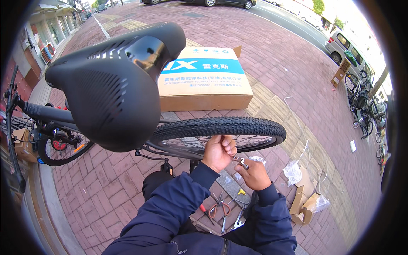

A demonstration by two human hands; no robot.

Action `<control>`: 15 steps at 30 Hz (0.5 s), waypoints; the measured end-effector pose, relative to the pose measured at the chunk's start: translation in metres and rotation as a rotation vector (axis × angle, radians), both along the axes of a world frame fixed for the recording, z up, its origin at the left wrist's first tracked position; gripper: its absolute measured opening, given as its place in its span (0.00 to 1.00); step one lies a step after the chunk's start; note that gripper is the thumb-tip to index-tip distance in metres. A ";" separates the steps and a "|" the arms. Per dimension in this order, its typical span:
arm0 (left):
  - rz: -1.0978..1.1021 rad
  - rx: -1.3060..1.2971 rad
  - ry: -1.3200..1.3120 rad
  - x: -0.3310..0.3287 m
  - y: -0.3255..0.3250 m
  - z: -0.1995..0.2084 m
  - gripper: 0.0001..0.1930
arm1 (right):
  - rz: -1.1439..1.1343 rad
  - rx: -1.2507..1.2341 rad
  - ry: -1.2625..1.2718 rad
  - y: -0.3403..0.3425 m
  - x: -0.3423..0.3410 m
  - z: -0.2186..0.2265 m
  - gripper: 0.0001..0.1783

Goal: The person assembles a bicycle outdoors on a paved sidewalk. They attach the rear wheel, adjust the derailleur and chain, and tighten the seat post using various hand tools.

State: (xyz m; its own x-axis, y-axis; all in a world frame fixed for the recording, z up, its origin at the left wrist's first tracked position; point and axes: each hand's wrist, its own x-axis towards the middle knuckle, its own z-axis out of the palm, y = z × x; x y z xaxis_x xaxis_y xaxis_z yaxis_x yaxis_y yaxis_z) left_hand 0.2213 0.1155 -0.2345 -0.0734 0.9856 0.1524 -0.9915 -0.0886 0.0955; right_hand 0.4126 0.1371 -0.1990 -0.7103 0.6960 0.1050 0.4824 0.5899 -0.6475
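Past a black saddle [114, 91], nearest at ten o'clock, reaching to a knobbly-tyred bicycle wheel [221, 126] at the dial's centre. Grasping a metal tool [243, 162] in the right hand [256, 175] toward half past four; curling the left hand [217, 154] beside the wheel toward five o'clock, with no telling of anything pinched there.

From here, a flat blue-banded cardboard box [212, 80] lies on red brick pavement [276, 55] beyond the black knobby rubber tyre [225, 126]; a broad black saddle [112, 100] sits to its left. Across the tyre, orange-handled metal pliers [217, 203] lie left of a crumpled clear plastic bag [292, 173].
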 end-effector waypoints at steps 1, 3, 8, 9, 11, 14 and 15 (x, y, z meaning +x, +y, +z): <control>0.021 -0.094 0.020 0.001 0.000 -0.001 0.15 | 0.001 -0.005 0.006 0.001 0.000 0.000 0.19; 0.028 -0.150 0.005 0.002 0.000 -0.001 0.16 | 0.008 -0.013 0.026 0.002 0.000 -0.001 0.20; 0.004 -0.034 -0.102 0.002 0.001 -0.004 0.13 | 0.001 0.002 0.006 0.004 0.001 0.000 0.21; -0.002 -0.009 -0.086 0.002 0.001 -0.005 0.13 | 0.004 0.019 0.008 0.004 0.001 0.000 0.21; -0.009 -0.007 -0.056 0.002 0.001 -0.006 0.13 | 0.000 0.031 -0.011 0.004 0.001 -0.001 0.21; 0.001 -0.051 -0.040 0.002 0.001 -0.007 0.14 | -0.006 -0.005 0.006 0.005 0.001 -0.004 0.20; 0.016 -0.053 -0.051 0.002 0.002 -0.006 0.14 | -0.003 -0.031 0.029 0.005 0.002 -0.005 0.19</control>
